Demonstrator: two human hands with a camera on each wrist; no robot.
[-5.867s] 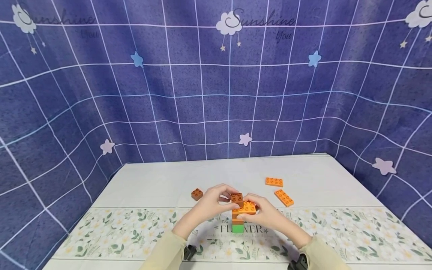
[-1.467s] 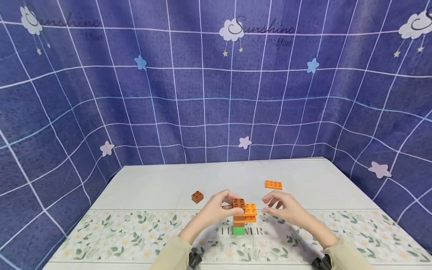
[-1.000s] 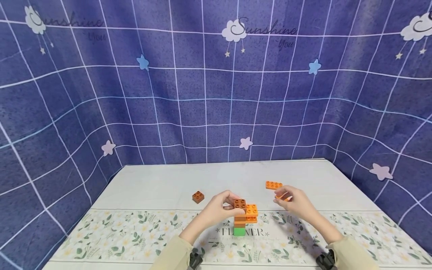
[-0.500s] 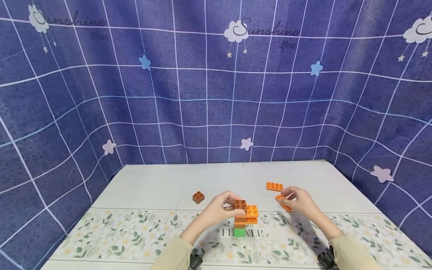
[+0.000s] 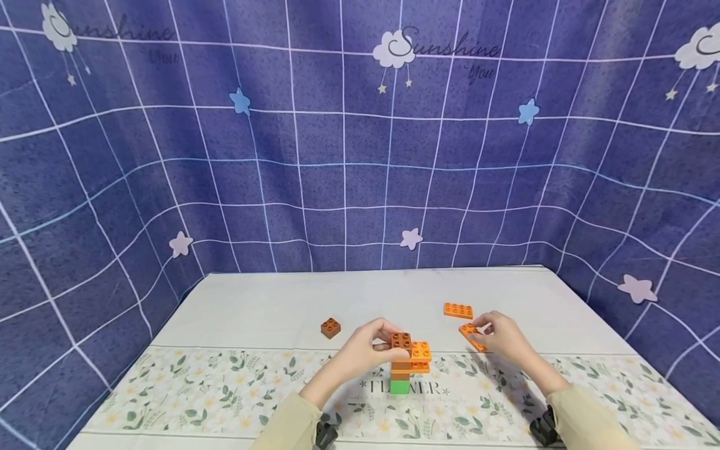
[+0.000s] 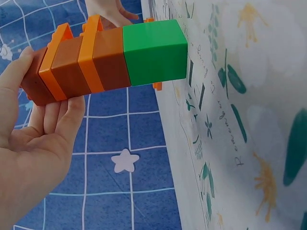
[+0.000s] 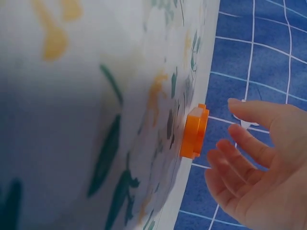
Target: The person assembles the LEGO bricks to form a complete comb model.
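L hand point(image 5: 365, 347) clamps tower point(image 5: 400, 367), lower ctr of frame; R hand point(image 5: 504, 337), fingers apart, hovers at nearer orange plate point(image 5: 467, 330), lower rt, prob. best pinched by long edges.

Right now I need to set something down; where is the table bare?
Bare: table left of the loose brown brick, and behind it toward the curtain. Crowded: around the tower the left hand grips and orange plates near the right hand.

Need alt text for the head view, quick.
The left hand grips the top of an upright stack of blocks, green at its base. The right hand is over an orange plate, with a second plate beyond it. A brown block lies to the left on the table.
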